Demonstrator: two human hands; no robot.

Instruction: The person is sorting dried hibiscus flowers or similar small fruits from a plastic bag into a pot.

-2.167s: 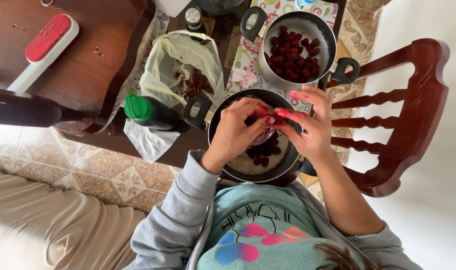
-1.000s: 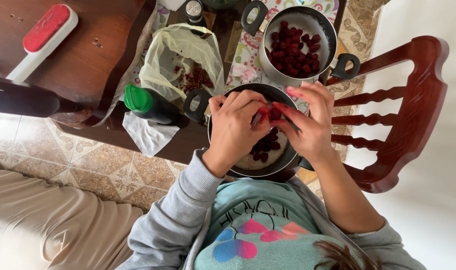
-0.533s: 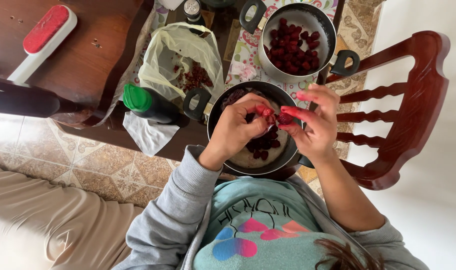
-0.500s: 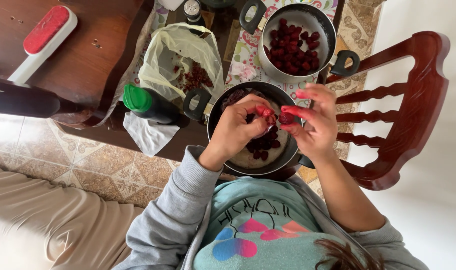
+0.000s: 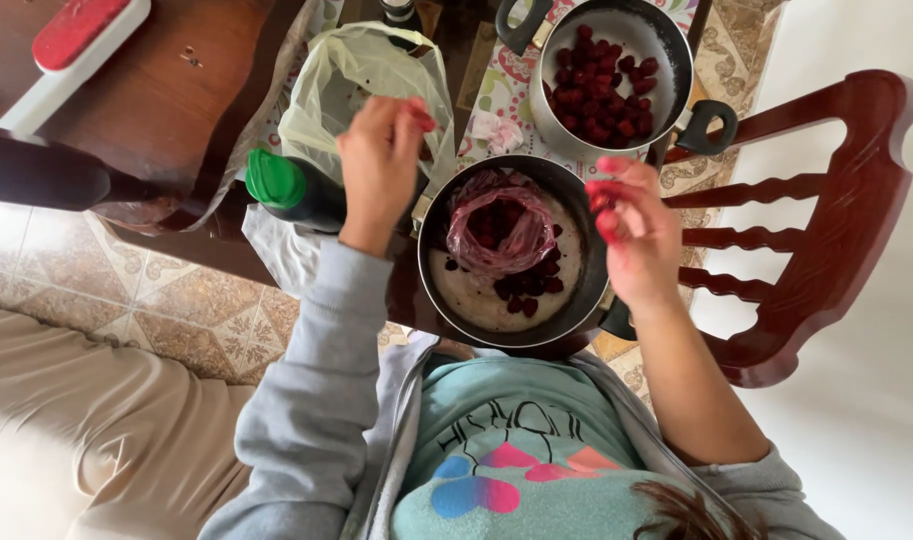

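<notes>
My left hand (image 5: 379, 150) hovers over a clear yellowish plastic bag (image 5: 346, 75) of dark red scraps, its red-stained fingertips bunched together; whether they pinch anything is hidden. My right hand (image 5: 636, 235), stained red, pinches a small red fruit (image 5: 601, 202) at its fingertips beside the near pot's right rim. The near dark pot (image 5: 441, 290) holds a pinkish plastic bag (image 5: 501, 228) of dark red fruit and several loose ones. A second metal pot (image 5: 666, 45) farther off holds more red fruit.
A dark bottle with a green cap (image 5: 281, 188) lies left of the near pot on a white napkin (image 5: 276, 255). A red-and-white brush (image 5: 61, 45) rests on the dark wooden table (image 5: 166, 110). A red wooden chair (image 5: 836, 200) stands at right. Tiled floor lies below.
My left hand has left the near pot and moved up and left over the scrap bag. My right hand keeps the fruit and has shifted slightly right, uncovering the pink bag.
</notes>
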